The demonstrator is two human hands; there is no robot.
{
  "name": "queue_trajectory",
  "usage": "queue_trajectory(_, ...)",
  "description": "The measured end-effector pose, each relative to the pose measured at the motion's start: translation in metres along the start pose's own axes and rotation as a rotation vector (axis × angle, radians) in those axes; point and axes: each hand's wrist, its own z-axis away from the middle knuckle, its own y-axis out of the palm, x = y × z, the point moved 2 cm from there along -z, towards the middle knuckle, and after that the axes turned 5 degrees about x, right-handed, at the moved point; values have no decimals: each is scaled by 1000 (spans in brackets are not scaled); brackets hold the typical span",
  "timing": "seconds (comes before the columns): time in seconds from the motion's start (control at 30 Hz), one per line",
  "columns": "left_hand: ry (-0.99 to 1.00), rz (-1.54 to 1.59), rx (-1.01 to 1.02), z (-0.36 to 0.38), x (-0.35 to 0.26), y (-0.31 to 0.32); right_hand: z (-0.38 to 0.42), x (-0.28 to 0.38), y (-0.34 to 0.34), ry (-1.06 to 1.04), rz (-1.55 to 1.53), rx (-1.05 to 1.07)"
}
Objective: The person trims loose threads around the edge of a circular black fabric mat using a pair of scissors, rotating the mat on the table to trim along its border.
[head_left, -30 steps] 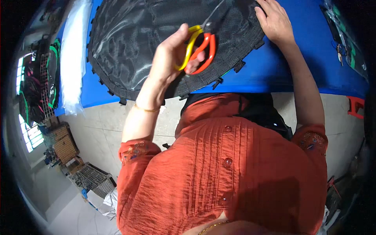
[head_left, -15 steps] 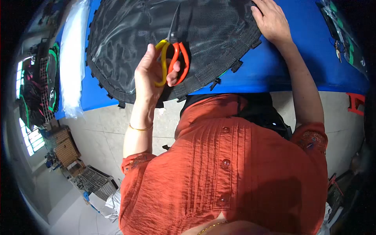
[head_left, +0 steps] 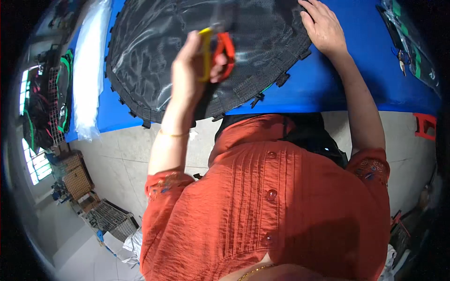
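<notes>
Blurred by motion, my left hand [head_left: 186, 70] is wrapped round the handles of scissors [head_left: 226, 55], one handle yellow and one red. The blades point away from me over a black mesh piece [head_left: 154, 51] and are too smeared to tell whether they are apart. This rounded piece has a thick woven border with small black tabs and lies on a blue table surface [head_left: 323, 89]. My right hand [head_left: 326, 33] lies palm down with extended fingers at the mesh's right edge, its thumb nearest the border.
Clear plastic sheeting [head_left: 89, 70] lies along the table's left side. At the far right are black and green packaged items [head_left: 419, 56] and a small metal tool [head_left: 401, 61]. A red plastic object [head_left: 425, 126] stands beyond the right front edge. Crates [head_left: 77, 180] are at the lower left.
My left hand has moved forward and slightly right with the scissors, further over the mesh. My right hand has stayed almost in place.
</notes>
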Motion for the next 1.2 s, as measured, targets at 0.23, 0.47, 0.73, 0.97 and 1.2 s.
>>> queue_trajectory(0.23,24,96,-84,16,-8,-26,-3,2,1,-30,29,-17)
queue_trajectory(0.47,52,-20,132,-27,6,45,-2,0,1,-22,12,-13)
queue_trajectory(0.73,14,209,-124,27,-2,-35,-1,3,-2,-42,0,-27)
queue_trajectory(0.97,53,94,68,-20,6,19,-2,1,2,-47,16,-44)
queue_trajectory(1.2,8,95,46,-10,4,29,-1,0,1,-21,7,-21)
